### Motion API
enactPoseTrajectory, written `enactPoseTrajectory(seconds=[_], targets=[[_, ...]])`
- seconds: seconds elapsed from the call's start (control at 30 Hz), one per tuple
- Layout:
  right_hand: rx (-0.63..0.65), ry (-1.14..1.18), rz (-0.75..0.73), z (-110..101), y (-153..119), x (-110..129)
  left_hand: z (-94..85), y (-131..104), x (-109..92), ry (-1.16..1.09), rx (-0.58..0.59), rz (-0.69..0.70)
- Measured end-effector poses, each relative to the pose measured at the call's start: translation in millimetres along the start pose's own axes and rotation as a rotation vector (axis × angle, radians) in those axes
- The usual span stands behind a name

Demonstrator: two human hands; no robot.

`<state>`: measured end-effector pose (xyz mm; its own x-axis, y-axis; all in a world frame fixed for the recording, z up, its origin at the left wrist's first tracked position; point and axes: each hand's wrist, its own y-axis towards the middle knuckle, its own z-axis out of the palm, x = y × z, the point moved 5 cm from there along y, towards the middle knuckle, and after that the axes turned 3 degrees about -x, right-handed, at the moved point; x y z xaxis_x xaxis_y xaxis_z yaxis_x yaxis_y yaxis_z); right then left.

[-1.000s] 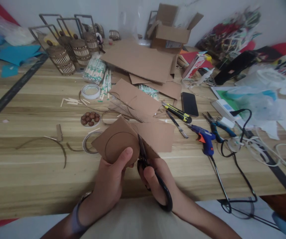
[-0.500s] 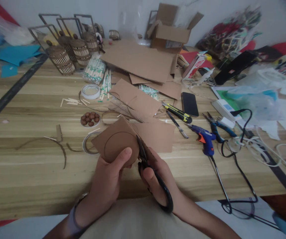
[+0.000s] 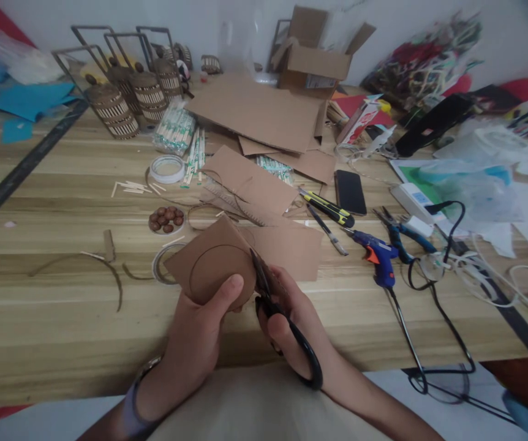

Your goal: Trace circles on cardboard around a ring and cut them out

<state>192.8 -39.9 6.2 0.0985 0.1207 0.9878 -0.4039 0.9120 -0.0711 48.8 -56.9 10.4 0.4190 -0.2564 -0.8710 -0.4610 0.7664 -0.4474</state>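
Note:
Near the table's front edge, my left hand [image 3: 199,324] grips a brown cardboard piece [image 3: 218,263] with its thumb on top. A circle is drawn on the cardboard, and its right side is cut along the curve. My right hand [image 3: 298,324] is closed around the handles of black scissors [image 3: 264,282]. The blades lie at the right edge of the circle, with a cut strip of cardboard beyond them, beside my right fingers. Under the held piece, a tape roll [image 3: 157,269] shows in part at its left.
A cutter [image 3: 328,208], phone [image 3: 350,192], pliers [image 3: 402,233] and blue glue gun [image 3: 378,254] with cables lie right. Brown balls [image 3: 166,219] in a dish sit left. Cardboard sheets [image 3: 255,116] and small lanterns [image 3: 112,110] stand farther back.
The cardboard in my left hand has shifted slightly left. The fingers of my right hand have moved up a little beside the cut strip, and the scissors have tilted slightly.

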Motion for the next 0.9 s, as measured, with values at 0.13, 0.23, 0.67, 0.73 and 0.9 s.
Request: enactPoseTrajectory(seconds=[0.13,0.23,0.67,0.73,0.9], targets=[[-0.006,-0.003,-0.006,-0.4,1.1,1.7,1.2,-0.3,1.0,-0.003,0.011,-0.032],[-0.009,-0.055,-0.007,-1.4,1.7,5.4,1.3,-0.4,0.6,-0.008,0.016,-0.028],[0.024,-0.04,0.046,0.1,-0.1,0.1,1.5,-0.3,3.6,-0.026,0.045,-0.035],[0.032,-0.055,0.041,0.3,-0.5,0.7,2.1,-1.3,2.4,-0.026,0.029,-0.031],[0.032,-0.117,-0.003,-1.5,-2.7,6.1,-0.9,-1.7,3.8,-0.021,0.001,-0.035]])
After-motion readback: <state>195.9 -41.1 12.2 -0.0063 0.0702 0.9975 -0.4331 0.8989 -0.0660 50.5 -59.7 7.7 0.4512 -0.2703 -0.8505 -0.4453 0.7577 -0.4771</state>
